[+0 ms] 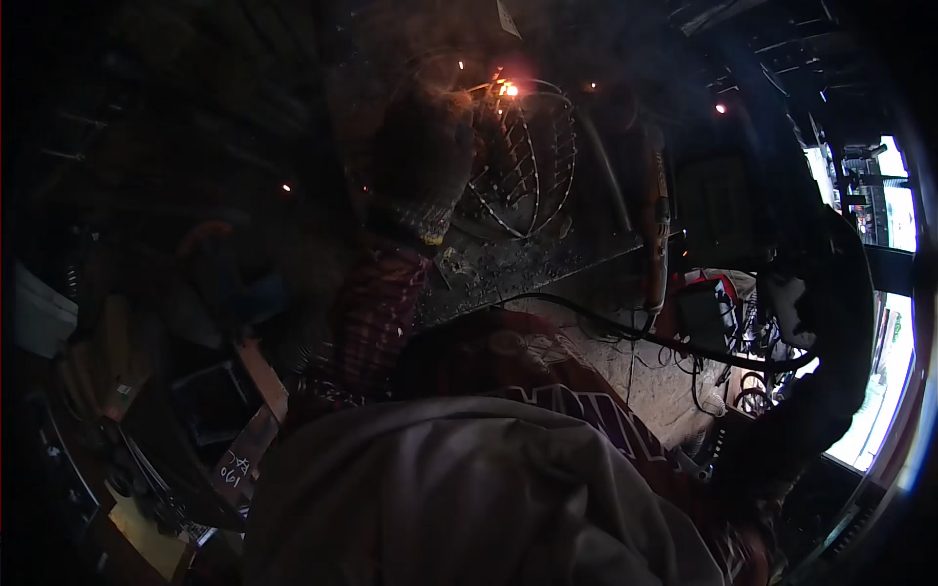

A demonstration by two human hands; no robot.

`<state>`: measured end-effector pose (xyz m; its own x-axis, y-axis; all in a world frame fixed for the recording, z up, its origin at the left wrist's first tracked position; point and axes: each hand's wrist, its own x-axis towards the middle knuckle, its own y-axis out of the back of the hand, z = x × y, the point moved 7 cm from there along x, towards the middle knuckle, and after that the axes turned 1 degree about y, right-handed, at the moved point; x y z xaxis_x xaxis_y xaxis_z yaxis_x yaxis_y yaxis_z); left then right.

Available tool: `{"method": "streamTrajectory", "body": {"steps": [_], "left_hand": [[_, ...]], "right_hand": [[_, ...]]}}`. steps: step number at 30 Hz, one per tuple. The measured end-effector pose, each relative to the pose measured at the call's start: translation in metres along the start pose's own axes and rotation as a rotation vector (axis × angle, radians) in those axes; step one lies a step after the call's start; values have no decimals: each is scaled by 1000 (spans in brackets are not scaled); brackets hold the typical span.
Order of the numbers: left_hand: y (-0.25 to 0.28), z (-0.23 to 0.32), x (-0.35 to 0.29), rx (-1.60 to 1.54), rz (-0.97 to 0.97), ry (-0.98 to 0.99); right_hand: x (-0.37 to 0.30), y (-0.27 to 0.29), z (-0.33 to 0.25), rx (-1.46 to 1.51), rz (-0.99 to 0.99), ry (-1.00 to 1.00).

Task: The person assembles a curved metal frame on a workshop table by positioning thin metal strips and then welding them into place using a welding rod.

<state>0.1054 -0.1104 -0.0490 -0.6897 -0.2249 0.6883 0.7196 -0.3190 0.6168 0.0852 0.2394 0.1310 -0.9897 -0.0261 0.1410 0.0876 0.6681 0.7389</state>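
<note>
My left hand (pixel 422 161), in a dark glove with a paler cuff, reaches forward from a red plaid sleeve (pixel 376 303). It is beside a frame of curved metal hoops and twisted rods (pixel 535 171), near the frame's left edge. Its fingers are lost in the dark. A bright orange-white glow (pixel 510 90) burns at the frame's far end, with scattered sparks and smoke. On the right, my other sleeve (pixel 743 549) runs into a dark mass (pixel 845 342), where my right hand cannot be made out. A black cable (pixel 674 344) stretches across to that mass.
The frame rests on a dark, debris-strewn surface (pixel 489 269). A long bar with brownish parts (pixel 658 225) lies to its right. Beyond the cable are a red machine (pixel 718 288) and tangled cords. Boxes and boards (pixel 259 376) crowd the left. Bright openings (pixel 884 381) show far right.
</note>
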Motion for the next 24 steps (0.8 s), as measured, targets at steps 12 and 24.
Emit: {"method": "streamTrajectory", "body": {"steps": [12,24], "left_hand": [[12,-9,4,-89,-45,74],[1,-2,4,-159,-59,56]], "right_hand": [[56,-36,-102,-412,-349,175],[64,-110,-102,-562,-458,750]]}}
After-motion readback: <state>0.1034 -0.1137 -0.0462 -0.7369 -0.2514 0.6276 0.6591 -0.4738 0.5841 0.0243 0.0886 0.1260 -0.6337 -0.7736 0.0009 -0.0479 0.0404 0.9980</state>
